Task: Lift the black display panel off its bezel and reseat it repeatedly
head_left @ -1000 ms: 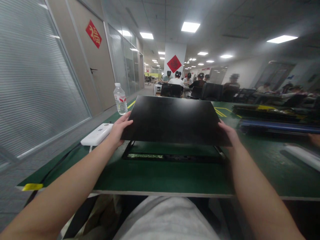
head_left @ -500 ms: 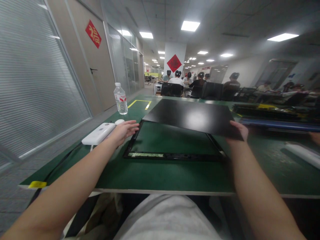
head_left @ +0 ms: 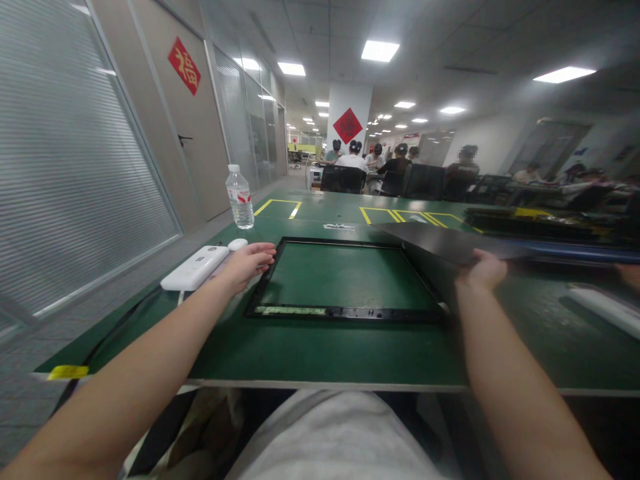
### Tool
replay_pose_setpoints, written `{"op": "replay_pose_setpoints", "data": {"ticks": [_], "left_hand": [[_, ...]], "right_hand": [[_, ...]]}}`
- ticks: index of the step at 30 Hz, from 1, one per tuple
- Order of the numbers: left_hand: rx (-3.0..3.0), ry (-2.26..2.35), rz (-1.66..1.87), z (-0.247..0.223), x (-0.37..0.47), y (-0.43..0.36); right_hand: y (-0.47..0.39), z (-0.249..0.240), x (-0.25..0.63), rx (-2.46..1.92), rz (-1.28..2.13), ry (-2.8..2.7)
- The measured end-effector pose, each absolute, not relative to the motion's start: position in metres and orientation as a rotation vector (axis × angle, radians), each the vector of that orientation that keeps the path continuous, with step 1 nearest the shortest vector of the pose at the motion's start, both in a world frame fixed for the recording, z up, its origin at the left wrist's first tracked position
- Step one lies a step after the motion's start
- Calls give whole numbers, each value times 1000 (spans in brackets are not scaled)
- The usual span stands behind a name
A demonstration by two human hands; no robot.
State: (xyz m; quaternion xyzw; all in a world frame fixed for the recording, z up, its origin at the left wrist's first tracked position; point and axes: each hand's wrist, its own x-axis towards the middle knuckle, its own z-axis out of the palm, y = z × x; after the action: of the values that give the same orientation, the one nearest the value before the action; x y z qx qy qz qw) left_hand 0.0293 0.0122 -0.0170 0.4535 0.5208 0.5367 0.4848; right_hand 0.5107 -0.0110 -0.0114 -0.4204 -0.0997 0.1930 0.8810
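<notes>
Head view: right hand (head_left: 484, 272) grasps black panel (head_left: 435, 240), now shifted toward the surface's (head_left: 320, 353) right edge, exposing black bezel frame (head_left: 350, 313); left hand (head_left: 247, 265), empty, beside frame.

The frame (head_left: 380, 313) lies on my table (head_left: 320, 353). From its middle, my left hand (head_left: 246, 265) is at nine o'clock, with the box (head_left: 195, 268) just past it. The bottle (head_left: 241, 200) stands at ten. My right hand (head_left: 485, 270) is at three, holding the panel (head_left: 440, 242) at two.
</notes>
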Motion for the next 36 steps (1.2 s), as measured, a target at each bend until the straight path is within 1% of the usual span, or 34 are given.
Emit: {"op": "replay_pose_setpoints", "data": {"ticks": [2, 5, 14, 17, 22, 26, 30, 36], "left_hand": [[1112, 1274, 1302, -16, 30, 11], [1139, 1279, 1292, -16, 31, 10], [1229, 1326, 1248, -20, 30, 14], [1361, 1370, 1226, -22, 29, 15], [1962, 1559, 1068, -28, 26, 16], [2329, 1571, 880, -34, 21, 20], [2400, 1593, 710, -38, 17, 23], [2357, 1672, 614, -39, 13, 24]], "right_hand": [[-16, -7, 504, -833, 301, -157], [-23, 0, 496, -835, 261, -101], [-29, 8, 493, -843, 307, 6], [-26, 5, 495, -887, 324, -2], [-19, -3, 501, -1026, 403, 65], [-12, -12, 507, -1107, 397, 83], [-6, -19, 512, -1114, 394, 73], [-2, -26, 515, -1104, 429, 87]]}}
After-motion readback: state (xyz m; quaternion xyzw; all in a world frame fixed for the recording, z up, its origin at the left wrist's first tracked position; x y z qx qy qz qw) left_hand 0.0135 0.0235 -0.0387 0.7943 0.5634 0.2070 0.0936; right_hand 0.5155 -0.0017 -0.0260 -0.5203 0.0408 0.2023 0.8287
